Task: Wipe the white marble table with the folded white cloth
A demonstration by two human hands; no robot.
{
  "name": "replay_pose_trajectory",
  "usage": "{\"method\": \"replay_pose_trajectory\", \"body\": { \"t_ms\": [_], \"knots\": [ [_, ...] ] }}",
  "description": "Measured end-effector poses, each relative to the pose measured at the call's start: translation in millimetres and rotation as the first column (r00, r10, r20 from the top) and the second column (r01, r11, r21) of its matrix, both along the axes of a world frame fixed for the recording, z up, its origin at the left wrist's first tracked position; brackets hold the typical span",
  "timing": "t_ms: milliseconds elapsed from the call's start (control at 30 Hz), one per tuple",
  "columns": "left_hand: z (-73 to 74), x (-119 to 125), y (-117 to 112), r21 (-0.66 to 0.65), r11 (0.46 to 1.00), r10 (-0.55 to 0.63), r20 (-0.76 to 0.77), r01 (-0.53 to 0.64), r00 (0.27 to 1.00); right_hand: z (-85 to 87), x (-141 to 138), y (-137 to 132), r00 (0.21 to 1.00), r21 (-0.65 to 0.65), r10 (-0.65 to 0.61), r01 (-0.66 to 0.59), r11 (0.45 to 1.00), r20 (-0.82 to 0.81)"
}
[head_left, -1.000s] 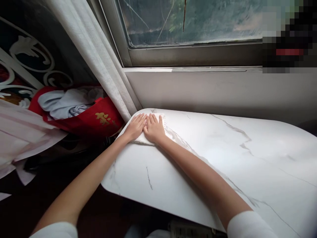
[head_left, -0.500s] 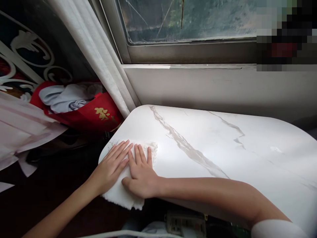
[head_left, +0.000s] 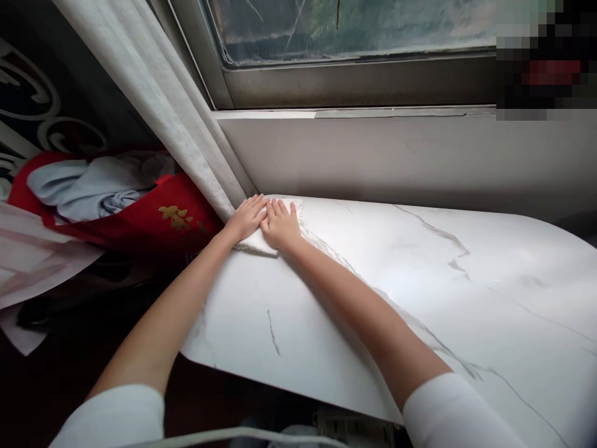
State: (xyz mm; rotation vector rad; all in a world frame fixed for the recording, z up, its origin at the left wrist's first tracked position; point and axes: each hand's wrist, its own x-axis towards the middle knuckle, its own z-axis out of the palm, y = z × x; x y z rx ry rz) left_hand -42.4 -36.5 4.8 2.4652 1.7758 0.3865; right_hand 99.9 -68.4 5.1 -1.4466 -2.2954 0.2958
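Note:
Both of my arms reach out to the far left corner of a white marble-patterned tabletop (head_left: 326,348). My left hand (head_left: 247,219) lies flat on a white cloth (head_left: 259,244), fingers stretched out toward the window. Right beside it, my right hand (head_left: 282,225) also presses flat on the cloth with its fingers a little apart. The thumb side of each hand meets the other. Cloth edges show below the palms and to the right of the right fingers; the middle of the cloth is hidden under the hands.
A pale curtain (head_left: 153,87) hangs close to the table's left corner. Left of it stands a red bag (head_left: 135,227) with grey-blue fabric (head_left: 93,183) inside. The wall (head_left: 373,149) below the window (head_left: 364,28) runs along the far edge. A white cable (head_left: 242,432) crosses the bottom.
Both hands have slid the cloth away from the near left edge to the far left corner. The arms are stretched farther out, and the view has shifted slightly.

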Motion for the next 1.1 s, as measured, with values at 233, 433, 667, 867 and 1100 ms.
{"method": "replay_pose_trajectory", "body": {
  "t_ms": [233, 433, 667, 867, 1100],
  "knots": [
    [-1.5, 24, 27, 0.024, 1.0, -0.003, -0.017, 0.003, 1.0, -2.4, 20, 25, 0.998, 0.033, -0.057, 0.056, 0.998, 0.025],
    [-4.5, 35, -11, 0.062, 0.998, 0.015, -0.054, -0.012, 0.998, -4.4, 32, -11, 0.999, 0.069, -0.038, 0.036, 0.997, 0.029],
    [-1.1, 73, -150, 0.094, 0.994, -0.045, -0.111, 0.055, 0.993, 6.0, 83, -137, 0.992, 0.005, 0.122, -0.122, 0.993, 0.015],
    [-0.7, 93, -244, 0.051, 0.978, -0.198, -0.056, 0.201, 0.979, 20.5, 130, -223, 0.939, -0.219, 0.335, -0.343, 0.913, -0.076],
    [3.7, 98, -156, 0.013, 0.992, -0.122, -0.022, 0.122, 0.992, 14.7, 127, -133, 0.992, -0.233, 0.106, -0.118, 0.965, -0.062]
  ]
}}
